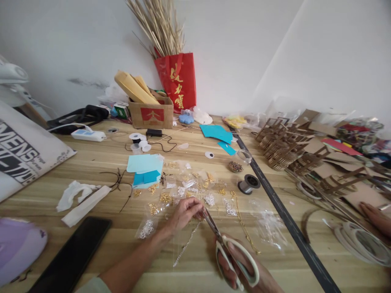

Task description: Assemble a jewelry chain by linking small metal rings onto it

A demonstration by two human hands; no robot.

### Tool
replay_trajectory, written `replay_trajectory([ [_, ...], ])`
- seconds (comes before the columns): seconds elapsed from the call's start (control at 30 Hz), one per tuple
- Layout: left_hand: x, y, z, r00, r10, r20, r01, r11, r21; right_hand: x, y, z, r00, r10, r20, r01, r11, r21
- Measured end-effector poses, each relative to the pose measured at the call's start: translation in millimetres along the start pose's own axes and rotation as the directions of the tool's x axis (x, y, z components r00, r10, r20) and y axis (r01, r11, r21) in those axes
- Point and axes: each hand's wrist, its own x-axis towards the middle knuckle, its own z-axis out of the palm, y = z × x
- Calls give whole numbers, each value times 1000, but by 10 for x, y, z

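Observation:
My right hand (241,264) is closed through the white handles of a pair of scissors (217,232), whose blades point up and left. The blade tips reach the fingertips of my left hand (187,211). That hand is pinched closed, and a thin silver chain (187,243) trails below it toward the table. Whether the pinch holds the chain's end or clear thread is too small to make out. Around my hands lie small bags of gold findings (165,197) and silver rings (147,229). A gold chain (241,221) stretches along the table to the right.
A wire spool (249,184) and a bowl of beads (235,166) stand beyond my right hand. A black strip (275,205) crosses the table. Cardboard pieces (281,142) and tape rolls (363,244) lie right, near another person's hand (377,217). A phone (71,254) lies left.

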Motion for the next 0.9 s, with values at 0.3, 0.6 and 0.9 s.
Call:
replay_trajectory([
  [0.3,7,4,0,999,-27,-30,27,1000,2,80,32,24,1000,-21,15,21,999,33],
  [0.6,8,5,-2,999,-27,-31,27,999,28,171,37,79,998,-33,-44,35,998,42],
  [0.9,23,-24,-14,1000,-17,-8,18,999,39,238,36,106,996,-46,-77,46,999,-5],
])
